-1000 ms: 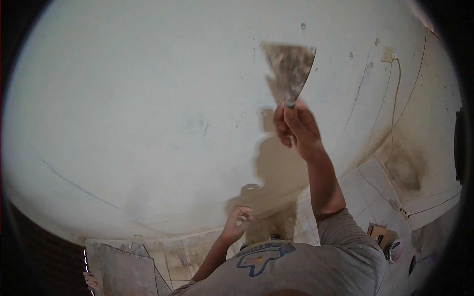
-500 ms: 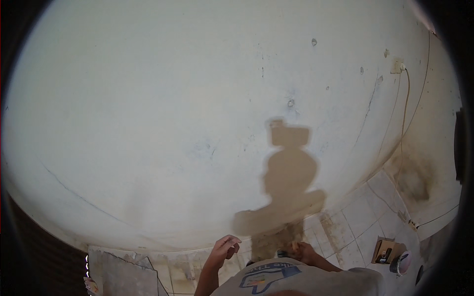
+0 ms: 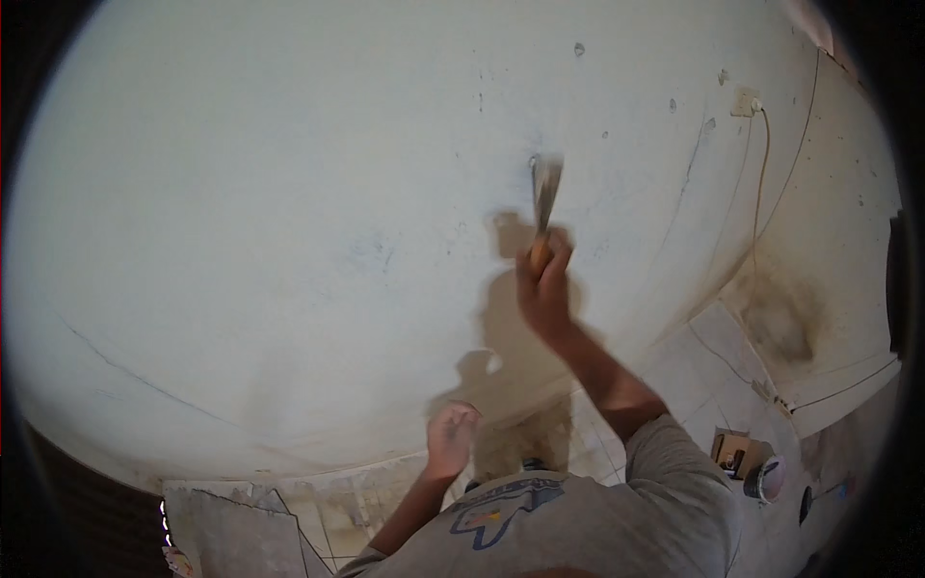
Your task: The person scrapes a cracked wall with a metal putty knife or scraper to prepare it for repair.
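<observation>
My right hand (image 3: 546, 284) is raised against the wall, closed around the wooden handle of a putty knife (image 3: 546, 193). Its metal blade points up, the tip blurred, beside a small chipped hole (image 3: 533, 162) in the pale wall (image 3: 289, 193); whether it touches the wall I cannot tell. Lower down, in front of my chest, my left hand (image 3: 451, 440) has its fingers curled in, slightly blurred, with nothing visible in them.
Several chips and cracks mark the wall. A socket (image 3: 744, 102) with a plugged cord (image 3: 767, 154) is at upper right. On the tiled floor stand an open cardboard box (image 3: 729, 453) and a bucket (image 3: 768, 480). A grey board (image 3: 231, 530) lies at lower left.
My right hand has risen from waist level to the wall, bringing the putty knife up beside the hole. My left hand has moved slightly up. The view has shifted a little.
</observation>
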Motion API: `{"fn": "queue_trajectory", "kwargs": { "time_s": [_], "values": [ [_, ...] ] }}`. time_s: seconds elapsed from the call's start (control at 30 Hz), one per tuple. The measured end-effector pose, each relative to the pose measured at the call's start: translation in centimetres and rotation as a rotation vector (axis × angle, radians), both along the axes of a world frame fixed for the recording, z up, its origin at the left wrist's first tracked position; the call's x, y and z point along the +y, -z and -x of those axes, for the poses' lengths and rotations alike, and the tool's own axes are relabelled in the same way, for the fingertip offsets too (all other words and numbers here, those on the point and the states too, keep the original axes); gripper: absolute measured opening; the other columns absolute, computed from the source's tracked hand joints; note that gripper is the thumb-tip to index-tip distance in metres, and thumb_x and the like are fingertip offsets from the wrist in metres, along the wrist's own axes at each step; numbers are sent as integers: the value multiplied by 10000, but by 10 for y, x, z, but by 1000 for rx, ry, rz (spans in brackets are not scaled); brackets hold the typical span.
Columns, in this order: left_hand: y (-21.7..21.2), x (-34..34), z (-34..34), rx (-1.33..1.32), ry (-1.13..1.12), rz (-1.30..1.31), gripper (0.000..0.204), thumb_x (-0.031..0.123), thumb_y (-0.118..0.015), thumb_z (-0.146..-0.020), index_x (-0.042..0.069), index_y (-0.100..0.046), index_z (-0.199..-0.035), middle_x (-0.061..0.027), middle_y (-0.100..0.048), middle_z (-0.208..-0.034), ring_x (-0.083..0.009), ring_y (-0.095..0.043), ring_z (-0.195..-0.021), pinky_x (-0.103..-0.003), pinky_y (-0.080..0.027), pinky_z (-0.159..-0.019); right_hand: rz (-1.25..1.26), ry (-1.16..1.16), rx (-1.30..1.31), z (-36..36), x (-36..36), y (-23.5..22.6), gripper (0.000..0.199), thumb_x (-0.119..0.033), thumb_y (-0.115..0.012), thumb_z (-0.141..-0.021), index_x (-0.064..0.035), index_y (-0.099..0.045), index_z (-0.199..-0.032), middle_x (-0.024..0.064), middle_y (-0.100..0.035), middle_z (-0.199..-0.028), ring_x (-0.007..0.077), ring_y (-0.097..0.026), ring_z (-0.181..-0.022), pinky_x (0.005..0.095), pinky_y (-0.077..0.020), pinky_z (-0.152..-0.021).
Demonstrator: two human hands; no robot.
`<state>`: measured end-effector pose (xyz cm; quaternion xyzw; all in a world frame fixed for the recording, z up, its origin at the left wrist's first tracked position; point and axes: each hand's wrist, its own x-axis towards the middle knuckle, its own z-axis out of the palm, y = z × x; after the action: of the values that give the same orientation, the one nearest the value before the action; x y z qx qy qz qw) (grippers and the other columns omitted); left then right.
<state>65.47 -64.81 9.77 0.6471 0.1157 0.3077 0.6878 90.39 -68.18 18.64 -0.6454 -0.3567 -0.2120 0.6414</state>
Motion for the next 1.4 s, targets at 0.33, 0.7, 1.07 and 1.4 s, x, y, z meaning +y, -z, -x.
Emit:
{"fn": "queue_trajectory", "kwargs": {
  "time_s": [0.33, 0.7, 1.07, 1.4],
  "values": [
    [36, -11, 23, 146, 24, 374, 84, 81, -545, -921, 30, -582, -866, 19, -461, -631, -69, -374, -540, -234, -272, -486, -392, -511, 165, -1, -60, -146, 368, -365, -468, -992, -16, -554, -1069, 14, -544, -744, 51, -430, -566, 196, -347, -503],
    [37, -14, 15, 40, -334, -224, 89, 17, -579, -881, -3, -615, -803, 0, -560, -663, -35, -441, -580, -202, -347, -525, 788, -478, 914, 82, -181, 336, 280, -227, -535, -922, 10, -486, -1063, 100, -601, -823, 169, -591, -658, 330, -480, -574],
    [18, -18, 12, 408, -41, -421, 62, -6, -614, -831, 10, -661, -868, -49, -642, -728, -59, -507, -594, -222, -414, -541, 117, -153, 444, 55, -105, 285, 308, -185, -474, -964, 0, -439, -1209, 135, -533, -1044, 209, -533, -927, 348, -439, -810],
    [36, -31, 15, 236, -132, -33, 80, 2, -579, -887, 13, -650, -852, 66, -537, -685, -1, -426, -632, -182, -340, -572, -427, -359, 239, 8, -36, 48, 297, -61, -509, -939, 45, -419, -1201, 87, -566, -915, 112, -498, -726, 246, -434, -673]
  ]
}}
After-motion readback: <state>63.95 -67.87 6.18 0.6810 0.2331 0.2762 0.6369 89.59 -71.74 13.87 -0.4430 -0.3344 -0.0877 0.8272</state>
